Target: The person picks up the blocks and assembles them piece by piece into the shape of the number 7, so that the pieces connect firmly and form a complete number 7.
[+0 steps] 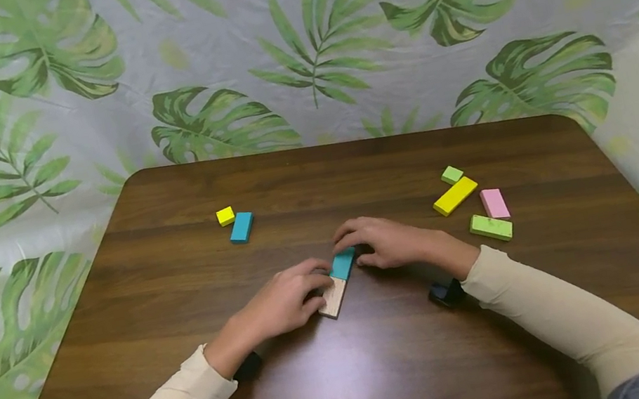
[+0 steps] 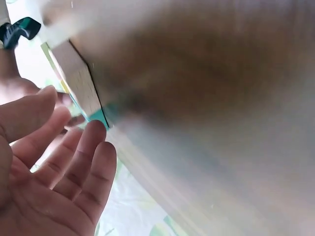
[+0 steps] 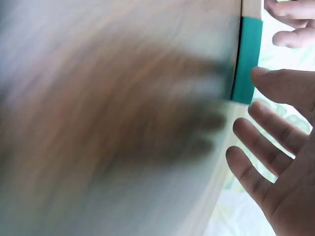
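1. We see the left hand (image 1: 288, 298) with its fingers loosely extended and the thumb apart, a fairly wide hand; in the head view its fingertips overlap the plain wooden block (image 1: 334, 297), but we cannot tell how firmly they touch.
2. We see the right hand (image 1: 387, 239) wide too, fingers spread at the far end of the teal block (image 1: 343, 264), thumb by its near right side; contact there is hard for us to judge.
3. Between the two hands, we find these two blocks lying flat, end to end: the wooden one just beside the left thumb, the teal one just beside the right fingertips.
4. Beyond the left hand and slightly to its left, we see a small yellow block (image 1: 225, 216) near a blue block (image 1: 242, 228).
5. To the right of the right hand, we have four more: a small green block (image 1: 452, 174) and a long yellow block (image 1: 456, 195) farther out, then a pink block (image 1: 494, 203) and a long green block (image 1: 491, 227) beyond the wrist.
6. Under both hands we see the brown table (image 1: 181, 288); past them hangs a leaf-print cloth (image 1: 337, 11).
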A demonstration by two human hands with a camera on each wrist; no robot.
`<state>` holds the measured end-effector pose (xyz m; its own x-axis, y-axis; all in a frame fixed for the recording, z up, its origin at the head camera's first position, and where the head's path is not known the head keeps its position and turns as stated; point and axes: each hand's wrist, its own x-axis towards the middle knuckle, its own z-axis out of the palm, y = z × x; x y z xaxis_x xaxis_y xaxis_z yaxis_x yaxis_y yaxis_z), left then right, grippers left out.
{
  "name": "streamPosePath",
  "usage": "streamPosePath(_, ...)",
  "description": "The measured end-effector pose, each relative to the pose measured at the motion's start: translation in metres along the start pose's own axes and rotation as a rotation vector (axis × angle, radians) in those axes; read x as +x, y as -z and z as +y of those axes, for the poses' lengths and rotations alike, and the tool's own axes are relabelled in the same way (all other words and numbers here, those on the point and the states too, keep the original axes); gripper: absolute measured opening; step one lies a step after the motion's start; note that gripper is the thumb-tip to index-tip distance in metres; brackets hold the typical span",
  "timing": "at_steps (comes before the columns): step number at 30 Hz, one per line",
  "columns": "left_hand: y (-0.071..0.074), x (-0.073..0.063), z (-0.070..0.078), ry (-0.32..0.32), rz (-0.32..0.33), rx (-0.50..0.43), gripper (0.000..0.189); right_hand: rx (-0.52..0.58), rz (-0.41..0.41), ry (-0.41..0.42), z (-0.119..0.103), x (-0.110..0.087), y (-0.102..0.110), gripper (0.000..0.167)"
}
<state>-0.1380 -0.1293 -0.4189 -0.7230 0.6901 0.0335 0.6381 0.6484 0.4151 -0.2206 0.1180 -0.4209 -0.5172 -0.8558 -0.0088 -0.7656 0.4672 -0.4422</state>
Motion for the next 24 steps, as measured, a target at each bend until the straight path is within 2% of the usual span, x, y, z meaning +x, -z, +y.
streamPosePath(6, 0.008, 0.011, -0.007, -0.038, -0.064, 0.035, 0.040, -0.006, 0.030, -0.072, 0.008, -0.016, 0.009, 0.041)
streamPosePath(13, 0.011, 0.017, -0.013, -0.076, -0.154, 0.074, 0.055, -0.014, 0.041, -0.099, 0.017, -0.030, 0.015, 0.040)
streamPosePath(18, 0.008, 0.020, -0.014, -0.069, -0.203, 0.071, 0.054, -0.031, 0.044, -0.122, 0.023, -0.037, 0.017, 0.041)
streamPosePath(24, 0.007, 0.023, -0.015, -0.057, -0.217, 0.068, 0.051, -0.048, 0.049, -0.157, 0.026, -0.047, 0.022, 0.040)
